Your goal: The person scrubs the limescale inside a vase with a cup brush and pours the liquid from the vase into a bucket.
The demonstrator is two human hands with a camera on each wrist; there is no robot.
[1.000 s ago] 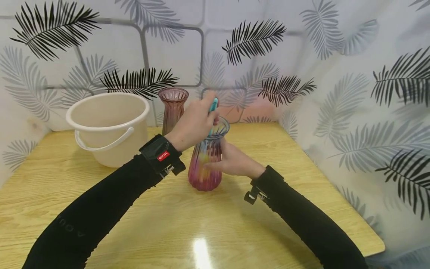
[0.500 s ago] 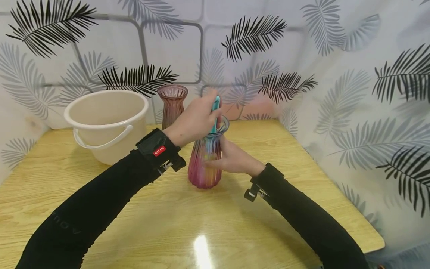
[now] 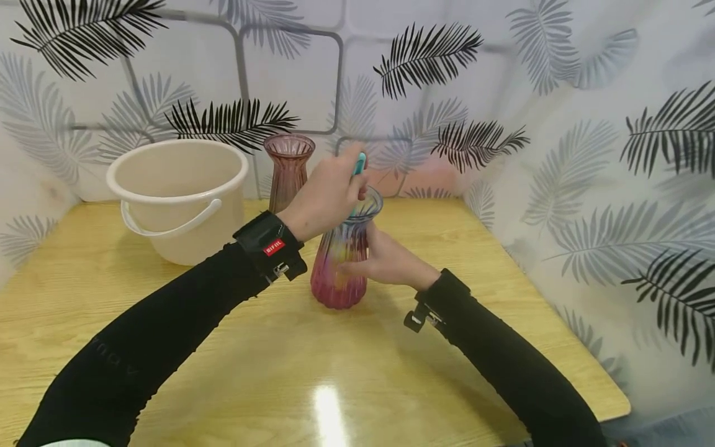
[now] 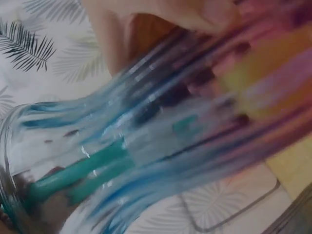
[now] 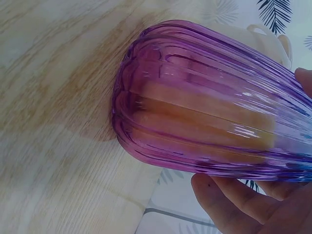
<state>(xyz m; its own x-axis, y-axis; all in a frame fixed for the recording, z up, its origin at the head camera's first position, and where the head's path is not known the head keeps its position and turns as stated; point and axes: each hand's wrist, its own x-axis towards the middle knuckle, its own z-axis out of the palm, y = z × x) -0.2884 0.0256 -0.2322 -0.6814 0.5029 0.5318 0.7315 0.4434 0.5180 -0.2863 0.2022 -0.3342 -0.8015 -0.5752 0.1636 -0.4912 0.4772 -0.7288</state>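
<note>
Head view: a left hand (image 3: 329,189) grips a teal-handled tool (image 3: 360,163) inside the ribbed vase (image 3: 328,267), seemingly resting on the worktop (image 3: 246,366), while the right hand (image 3: 390,257) clasps its side, and a hard thrust could tip it if that hold slips.

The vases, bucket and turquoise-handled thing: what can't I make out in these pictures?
Head: the base of the rear vase, hidden by the left hand and wrist strap.
Head: the inside floor of the bucket, hidden by its near wall.
Head: the pale thing at lower left, cut off by the bottom edge.
Left wrist: the outline of the yellow end of the turquoise-handled tool, blurred behind the ribbed glass of the front vase.
</note>
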